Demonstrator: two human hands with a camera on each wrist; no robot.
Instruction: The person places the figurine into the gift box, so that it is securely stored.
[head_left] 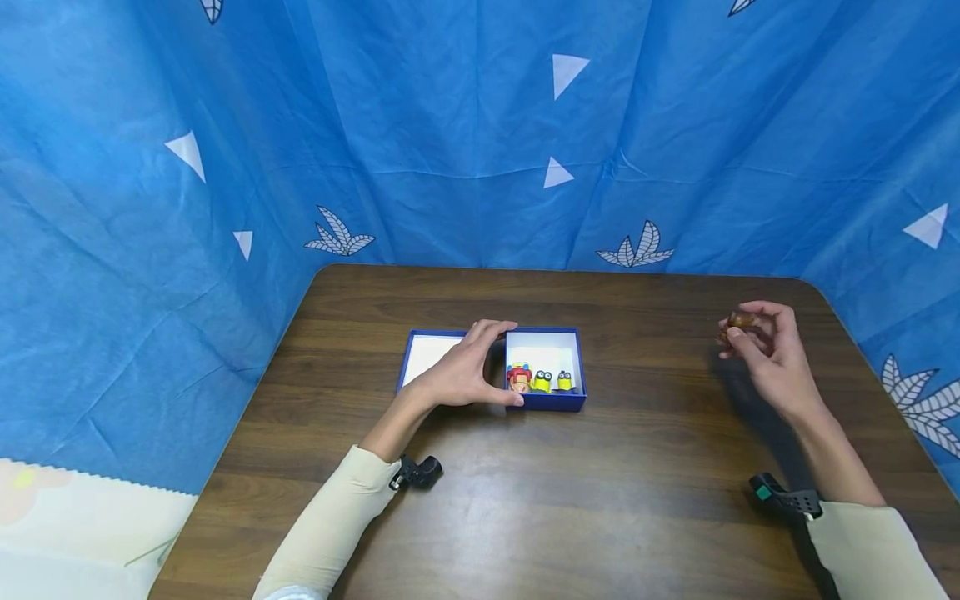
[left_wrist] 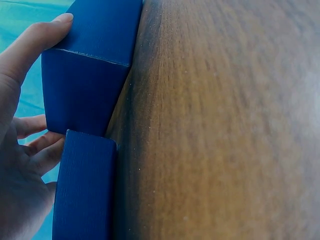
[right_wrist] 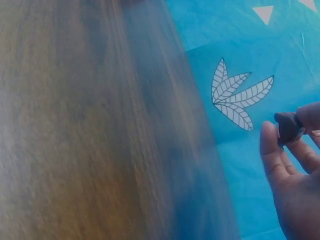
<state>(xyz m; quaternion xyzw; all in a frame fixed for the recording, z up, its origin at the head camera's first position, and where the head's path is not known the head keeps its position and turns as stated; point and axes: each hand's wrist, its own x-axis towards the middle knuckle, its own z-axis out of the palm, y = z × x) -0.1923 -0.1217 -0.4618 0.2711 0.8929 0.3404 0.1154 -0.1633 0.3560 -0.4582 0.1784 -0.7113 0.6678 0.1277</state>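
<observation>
A blue box with a white inside (head_left: pixel 545 346) holds a red figure (head_left: pixel 519 377) and two small yellow figures (head_left: pixel 542 382), (head_left: pixel 564 381) along its front wall. My left hand (head_left: pixel 463 371) grips the left end of this box, thumb at the front corner and fingers at the back; the left wrist view shows the thumb on the blue box (left_wrist: pixel 90 90). Above the table's right side, my right hand (head_left: pixel 776 358) pinches a small brown object (head_left: pixel 741 320). In the right wrist view that object (right_wrist: pixel 288 128) looks dark between the thumb and fingers.
Left of the box, partly under my left hand, lies a blue-edged tray or lid with a white inside (head_left: pixel 427 354); its blue side (left_wrist: pixel 85 185) shows in the left wrist view. The brown wooden table (head_left: pixel 600 517) meets a blue patterned curtain (head_left: pixel 450 125) behind.
</observation>
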